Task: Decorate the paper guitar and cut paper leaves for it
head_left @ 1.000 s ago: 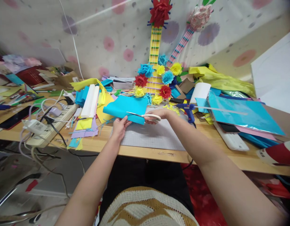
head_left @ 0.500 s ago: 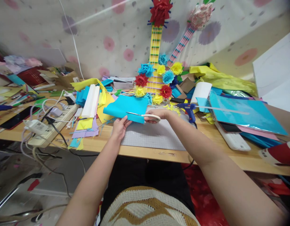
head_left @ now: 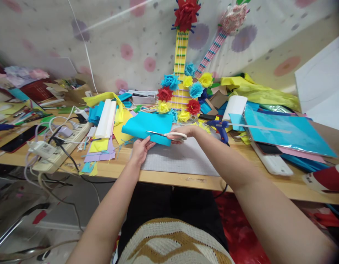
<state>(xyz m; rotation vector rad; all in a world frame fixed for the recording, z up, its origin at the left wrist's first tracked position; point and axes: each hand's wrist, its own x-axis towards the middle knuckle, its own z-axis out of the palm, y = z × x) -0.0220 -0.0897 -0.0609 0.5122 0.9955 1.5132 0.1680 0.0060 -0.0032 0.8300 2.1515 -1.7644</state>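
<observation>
A sheet of bright blue paper [head_left: 150, 123] is held just above a grey cutting mat [head_left: 180, 159]. At its near edge my left hand [head_left: 141, 148] pinches it, thumb on top. White-handled scissors [head_left: 176, 136] are gripped in my right hand [head_left: 183, 135], with the blades lying across the paper and pointing left. A strip along the near side is partly cut from the sheet at the right. Just beyond the paper stands a yellow paper guitar [head_left: 181, 55] decorated with red, blue and yellow paper flowers.
To the right lie a blue glue gun [head_left: 220, 129] and a plastic-wrapped pack of blue sheets [head_left: 287, 130]. A power strip [head_left: 62, 146] with tangled cables and a phone [head_left: 19, 138] are on the left. White paper rolls [head_left: 105, 119] lie beside yellow and purple scraps.
The scissors have shifted slightly left along the paper, and the cut strip at the right hangs a little lower. My left hand keeps its hold, nearly still.
</observation>
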